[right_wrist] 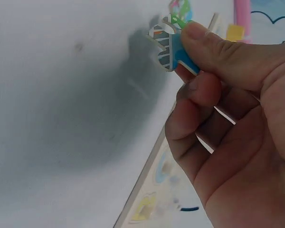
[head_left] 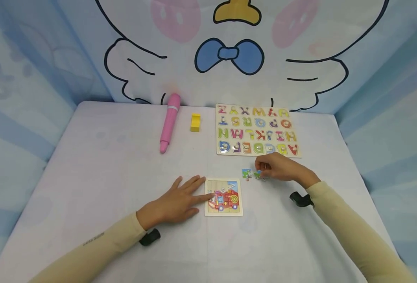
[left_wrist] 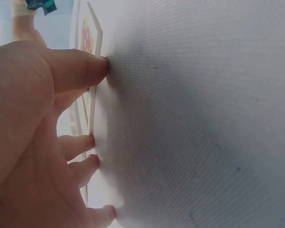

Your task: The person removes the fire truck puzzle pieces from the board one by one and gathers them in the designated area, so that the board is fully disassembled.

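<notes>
A small square jigsaw puzzle (head_left: 224, 214) lies on the white table, its pale frame around a red vehicle picture with bare wood in places. Spread flat, the left hand (head_left: 176, 200) rests at its left side, with the index finger reaching over the picture; in the left wrist view its thumb touches the cloth. Between thumb and fingers, the right hand (head_left: 283, 167) pinches a puzzle piece (right_wrist: 167, 47) with blue and grey striped parts. Another green and blue puzzle piece (head_left: 246, 174) lies just left of the right fingertips.
Behind the right hand lies a wooden alphabet board (head_left: 258, 131) with coloured letters. A yellow block (head_left: 195, 122) and a thick pink pen-shaped object (head_left: 170, 124) sit toward the back. A printed curtain (head_left: 229, 86) borders the table's far edge.
</notes>
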Tool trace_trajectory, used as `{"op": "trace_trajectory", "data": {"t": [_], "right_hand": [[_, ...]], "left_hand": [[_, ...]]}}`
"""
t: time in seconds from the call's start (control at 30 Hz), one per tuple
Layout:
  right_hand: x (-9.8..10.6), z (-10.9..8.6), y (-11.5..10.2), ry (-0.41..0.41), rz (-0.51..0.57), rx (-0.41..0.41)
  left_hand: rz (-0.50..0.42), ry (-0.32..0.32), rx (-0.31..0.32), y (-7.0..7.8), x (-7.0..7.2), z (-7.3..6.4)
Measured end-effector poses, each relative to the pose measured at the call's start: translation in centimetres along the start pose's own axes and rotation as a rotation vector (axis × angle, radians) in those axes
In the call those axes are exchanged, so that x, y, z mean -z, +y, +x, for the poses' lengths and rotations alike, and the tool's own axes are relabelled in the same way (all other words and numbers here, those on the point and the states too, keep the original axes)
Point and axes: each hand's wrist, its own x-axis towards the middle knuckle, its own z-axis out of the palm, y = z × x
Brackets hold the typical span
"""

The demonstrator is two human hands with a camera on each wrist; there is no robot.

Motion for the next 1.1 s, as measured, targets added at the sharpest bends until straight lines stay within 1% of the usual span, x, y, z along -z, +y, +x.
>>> {"op": "trace_trajectory", "data": {"t": [0.2, 0.33, 0.53, 0.77, 0.83, 0.93, 1.03, 1.1], "right_hand": [[-0.4, 0.5, 0.9, 0.006, -0.025, 0.002], [-0.6, 0.7, 1.1, 0.01, -0.064, -0.005], [-1.0, 0.9, 0.9, 0.014, -0.136, -0.008], [-1.3, 0.8, 0.3, 0.033, -0.195, -0.067], [-1.4, 0.7, -0.1, 0.053, -0.226, -0.063], [-1.8, 0.5, -1.0, 0.096, -0.251, -0.012], [-2.4, 0.6, -2.4, 0.119, -0.254, 0.118], [-2.9, 0.9, -3.4, 0.099, -0.253, 0.214]], "left_hand": [[0.007, -0.007, 0.008, -0.1, -0.1, 0.1], [0.001, 0.004, -0.005, -0.1, -0.1, 0.1], [0.0, 0.004, -0.011, -0.1, -0.1, 0.0], [0.006, 0.011, -0.01, -0.1, -0.1, 0.0], [0.008, 0.01, -0.008, -0.2, -0.1, -0.1], [0.007, 0.008, -0.011, -0.2, -0.2, -0.1], [0.006, 0.002, -0.013, -0.3, -0.1, -0.1], [0.006, 0.001, -0.017, -0.3, -0.1, 0.0]]}}
